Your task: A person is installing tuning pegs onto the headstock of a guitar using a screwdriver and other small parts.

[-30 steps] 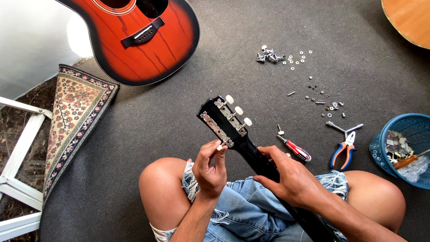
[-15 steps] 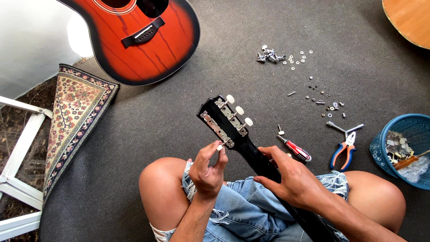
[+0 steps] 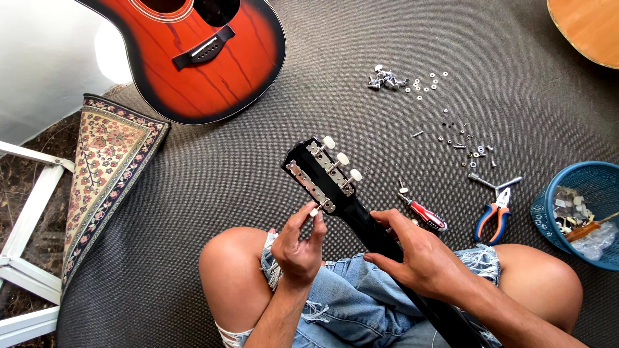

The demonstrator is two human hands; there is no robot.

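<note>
Three guitars (image 3: 200,58), one screwdriver (image 3: 422,214), one pliers (image 3: 493,216), one basket (image 3: 599,177), two hands (image 3: 303,248)

Single head-worn view, steeply downward, close over lap and floor.

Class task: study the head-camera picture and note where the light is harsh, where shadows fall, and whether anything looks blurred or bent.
Head view: the white wall at top left is blown out; soft shadow lies under the left hand; guitar head and loose screws are sharp; edges bend slightly.
</note>
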